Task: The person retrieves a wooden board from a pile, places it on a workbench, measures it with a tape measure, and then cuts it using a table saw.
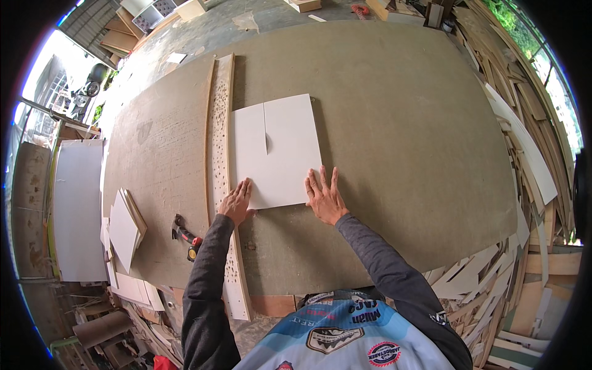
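A white rectangular panel (287, 160) lies flat on the large grey-brown tabletop (401, 123). A narrow slit runs into it from its far edge and widens slightly towards its inner end. My left hand (235, 202) rests with its outstretched fingers on the panel's near left corner, beside a long strip of board (219, 123) dotted with small marks. The panel's left edge lies along this strip. At the near right corner, my right hand (325, 197) has its fingers spread, touching the panel's right edge. Neither hand is gripping anything.
A hammer (183, 230) and a tape measure (193, 251) lie left of my left forearm. White offcuts (125, 234) sit near the table's left edge. Piled wood strips (524, 117) line the right side, and a large white board (78, 209) leans at the left.
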